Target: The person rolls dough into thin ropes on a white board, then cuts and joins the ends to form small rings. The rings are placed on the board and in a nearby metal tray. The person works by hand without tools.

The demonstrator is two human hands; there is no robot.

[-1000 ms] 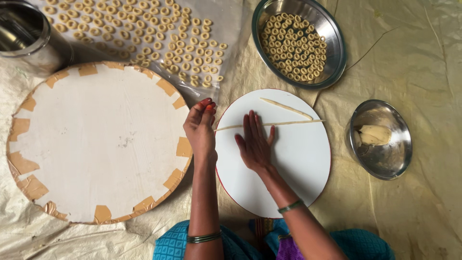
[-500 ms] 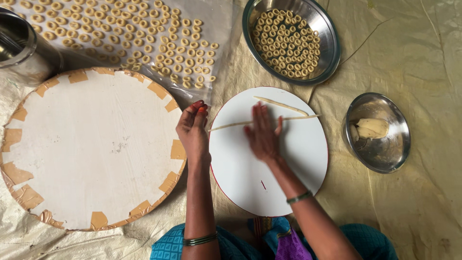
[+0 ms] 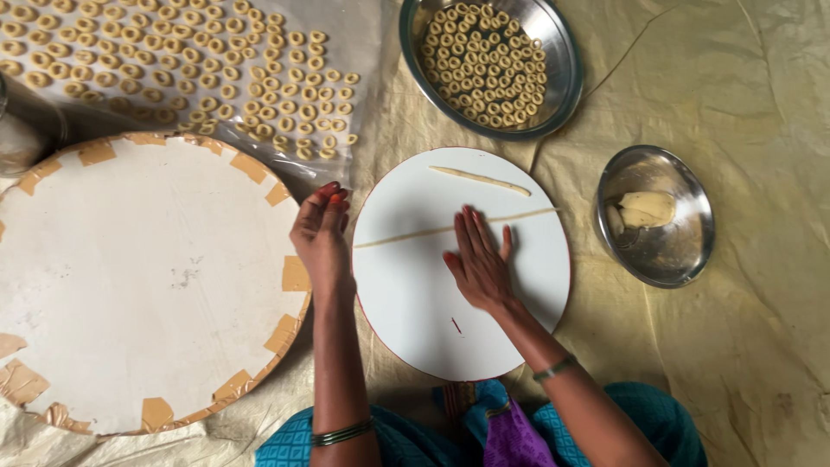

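The left hand (image 3: 322,238) rested flat, fingers together, gripping nothing, at the small white board's (image 3: 415,303) edge. Rightward, the open right hand (image 3: 478,259) pressed its fingertips on the thin dough rope (image 3: 406,235); uneven pressure risked snapping it.

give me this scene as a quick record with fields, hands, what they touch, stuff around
left hand: fingers together, resting at the left edge of the round white board
right hand: flat, palm down, fingertips on the long thin dough rope lying across the board
second piece: shorter dough strip near the board's far edge, untouched
far side: steel plate of small dough rings
left: clear plastic sheet with rows of dough rings; large round white board with tan tape patches
right: steel bowl holding a dough lump
surface: beige cloth
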